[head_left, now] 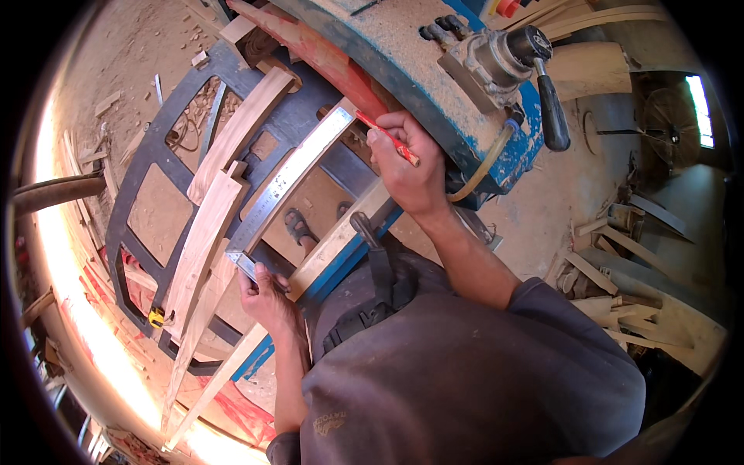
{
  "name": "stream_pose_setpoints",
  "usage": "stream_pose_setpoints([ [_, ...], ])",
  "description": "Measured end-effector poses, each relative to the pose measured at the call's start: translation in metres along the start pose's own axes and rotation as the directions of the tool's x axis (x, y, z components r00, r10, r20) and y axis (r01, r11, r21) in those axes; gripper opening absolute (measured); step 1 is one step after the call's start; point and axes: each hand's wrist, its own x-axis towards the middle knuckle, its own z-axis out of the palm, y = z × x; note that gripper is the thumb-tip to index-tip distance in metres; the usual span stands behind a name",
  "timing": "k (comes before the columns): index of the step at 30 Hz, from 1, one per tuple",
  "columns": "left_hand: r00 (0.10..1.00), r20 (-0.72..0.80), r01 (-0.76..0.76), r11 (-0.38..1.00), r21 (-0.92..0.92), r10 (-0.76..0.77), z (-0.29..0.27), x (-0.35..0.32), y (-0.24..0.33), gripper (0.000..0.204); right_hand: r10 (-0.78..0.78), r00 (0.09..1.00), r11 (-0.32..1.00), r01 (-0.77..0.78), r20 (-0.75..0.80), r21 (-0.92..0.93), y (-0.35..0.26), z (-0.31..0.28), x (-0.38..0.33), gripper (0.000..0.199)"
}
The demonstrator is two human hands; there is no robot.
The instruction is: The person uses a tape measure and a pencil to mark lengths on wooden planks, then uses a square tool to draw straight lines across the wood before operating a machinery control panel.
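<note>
My left hand is closed around the short arm of a metal try square. The square's long, ruled blade slants up and away to the right, lying along a narrow wooden strip whose edge shows beside it. Near the blade's far end, my right hand grips a red pencil between thumb and fingers. The pencil's upper end is by the end of the blade. Whether its tip touches the wood I cannot tell.
Pale wooden pieces lie left on a dark metal frame, with a yellow tape measure at its edge. A wooden beam runs before my body. A blue machine with a black lever stands far right. Wood offcuts are heaped at right.
</note>
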Motion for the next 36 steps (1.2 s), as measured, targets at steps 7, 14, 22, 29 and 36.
stream_pose_setpoints([
  [7, 0.999, -0.025, 0.024, 1.000, 0.019, -0.024, 0.003, -0.001, 0.000, 0.018, 0.007, 0.995, 1.000, -0.004, -0.102, 0.025, 0.007, 0.005, 0.004, 0.020],
  [14, 0.999, -0.029, 0.015, 1.000, 0.027, -0.014, 0.003, 0.001, -0.002, 0.019, 0.048, 0.993, 0.985, -0.030, -0.105, 0.169, 0.002, 0.006, 0.009, 0.024],
  [22, 1.000, -0.025, 0.012, 1.000, 0.025, -0.011, 0.005, 0.000, -0.002, 0.016, 0.080, 0.993, 0.987, -0.066, -0.091, 0.146, -0.001, 0.004, 0.011, 0.028],
  [29, 1.000, -0.013, 0.010, 0.999, 0.041, -0.009, 0.005, -0.002, -0.001, 0.015, 0.022, 0.994, 0.994, -0.011, -0.103, 0.107, 0.010, 0.005, 0.013, 0.029],
  [36, 1.000, -0.016, 0.014, 0.999, 0.036, -0.014, 0.008, -0.002, 0.002, 0.013, 0.012, 0.994, 0.992, 0.002, -0.110, 0.125, 0.011, 0.006, 0.014, 0.029],
])
